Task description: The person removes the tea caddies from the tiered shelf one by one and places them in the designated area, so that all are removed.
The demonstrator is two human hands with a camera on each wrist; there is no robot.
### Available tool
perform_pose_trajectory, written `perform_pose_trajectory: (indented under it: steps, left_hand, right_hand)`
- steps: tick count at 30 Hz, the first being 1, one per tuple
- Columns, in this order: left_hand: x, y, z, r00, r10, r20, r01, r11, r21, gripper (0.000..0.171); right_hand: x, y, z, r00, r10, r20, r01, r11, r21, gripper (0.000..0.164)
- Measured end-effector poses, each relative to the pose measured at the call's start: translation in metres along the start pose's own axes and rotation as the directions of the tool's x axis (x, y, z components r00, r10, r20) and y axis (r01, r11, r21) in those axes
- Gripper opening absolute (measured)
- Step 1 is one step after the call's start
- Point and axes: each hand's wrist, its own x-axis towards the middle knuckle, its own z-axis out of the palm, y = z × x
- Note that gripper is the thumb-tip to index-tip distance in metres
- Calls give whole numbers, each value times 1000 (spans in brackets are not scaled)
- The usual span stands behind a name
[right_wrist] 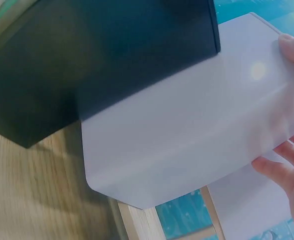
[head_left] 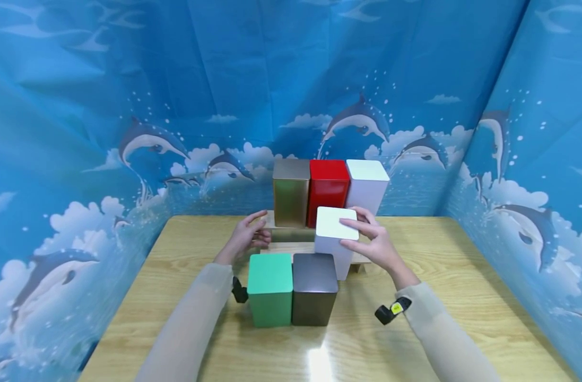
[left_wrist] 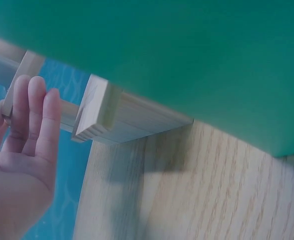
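Note:
My right hand grips a white tin canister near its lid, fingers spread over the top and side. In the right wrist view, this white canister slants, its lower end close to the wooden rack and partly hidden by a dark canister. My left hand is beside the left end of the stepped wooden rack. Its fingers are fairly straight and overlap the upper shelf's end in the left wrist view. A gold canister, a red canister and another white canister stand on the upper step.
In front of the rack, a green canister and a dark grey canister stand side by side on the light wooden table. A blue dolphin-print curtain encloses the table at the back and sides.

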Motion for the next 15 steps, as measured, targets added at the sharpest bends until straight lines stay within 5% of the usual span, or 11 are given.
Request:
perform_pose_trajectory:
  steps: [15]
  left_hand:
    - [-1, 1, 2, 999, -15, -41, 16, 1000, 24, 39]
  right_hand:
    - [-24, 7, -23, 998, -26, -58, 26, 1000, 4, 42]
